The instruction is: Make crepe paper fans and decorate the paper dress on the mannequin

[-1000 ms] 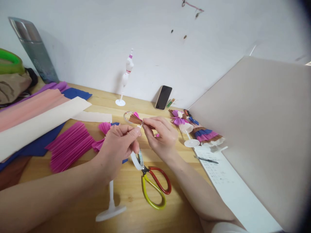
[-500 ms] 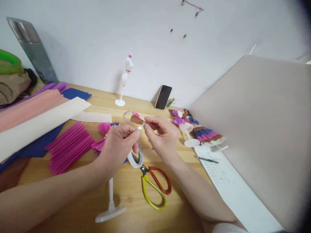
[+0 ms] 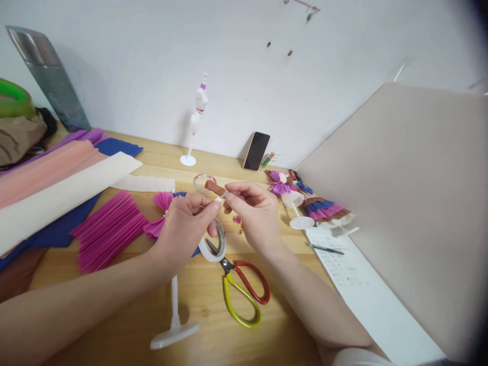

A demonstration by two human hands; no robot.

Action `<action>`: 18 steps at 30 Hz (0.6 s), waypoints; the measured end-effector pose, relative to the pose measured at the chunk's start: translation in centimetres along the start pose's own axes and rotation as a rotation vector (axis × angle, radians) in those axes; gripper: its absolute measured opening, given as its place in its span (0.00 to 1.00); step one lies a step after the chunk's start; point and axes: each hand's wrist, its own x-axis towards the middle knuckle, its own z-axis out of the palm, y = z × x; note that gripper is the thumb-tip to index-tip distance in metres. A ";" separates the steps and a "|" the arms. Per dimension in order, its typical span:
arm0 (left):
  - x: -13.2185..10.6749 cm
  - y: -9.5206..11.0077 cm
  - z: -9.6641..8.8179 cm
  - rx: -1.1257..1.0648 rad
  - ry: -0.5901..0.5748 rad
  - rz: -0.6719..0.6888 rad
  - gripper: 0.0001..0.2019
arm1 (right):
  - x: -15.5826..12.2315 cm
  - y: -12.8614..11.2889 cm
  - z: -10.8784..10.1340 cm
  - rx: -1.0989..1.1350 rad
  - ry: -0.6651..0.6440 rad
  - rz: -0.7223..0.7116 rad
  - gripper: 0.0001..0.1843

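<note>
My left hand [image 3: 183, 223] pinches the end of a strip of white tape between thumb and index finger. Its tape roll [image 3: 209, 255] hangs just under those fingers. In my right hand [image 3: 255, 211] is a gathered piece of brown crepe paper [image 3: 214, 187], its fan end sticking out leftward. The tape strip meets the paper's narrow middle at my right fingertips. Beneath the roll lie scissors [image 3: 225, 263] with one red and one yellow handle. A magenta bow-shaped piece [image 3: 163, 202] is partly hidden behind my left hand, above a white stand [image 3: 174, 333].
Magenta pleated paper [image 3: 110, 231] and crepe paper rolls [image 3: 68, 198] cover the left side. A small white mannequin [image 3: 199, 104] and a phone [image 3: 256, 151] stand near the wall. Paper dresses [image 3: 324, 209] and a written sheet [image 3: 366, 295] with a pen [image 3: 327, 249] are right.
The brown paper has turned in my right fingers, and the pink at its fan end shows less. My left hand keeps its pinch on the tape.
</note>
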 end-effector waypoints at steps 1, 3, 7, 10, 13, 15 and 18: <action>0.0 -0.1 0.0 -0.012 -0.004 -0.007 0.16 | 0.0 0.0 0.0 -0.010 0.012 -0.009 0.06; 0.0 -0.4 0.1 -0.032 -0.013 -0.024 0.18 | -0.1 0.1 0.1 -0.033 0.031 -0.029 0.06; 0.1 -0.7 0.0 -0.036 -0.021 -0.057 0.20 | -0.2 0.1 0.1 -0.057 0.044 -0.045 0.06; 0.2 -0.3 -0.1 -0.021 -0.010 -0.085 0.20 | -0.3 0.2 0.1 -0.086 0.058 -0.088 0.06; 0.1 0.4 -0.1 -0.032 -0.015 -0.112 0.18 | -0.4 0.4 0.1 -0.118 0.075 -0.156 0.05; 0.1 0.7 0.0 -0.046 -0.025 -0.113 0.18 | -0.3 0.5 0.0 -0.121 0.085 -0.178 0.05; 0.1 0.6 0.0 -0.026 -0.053 -0.101 0.19 | -0.1 0.4 -0.1 -0.069 0.087 -0.126 0.05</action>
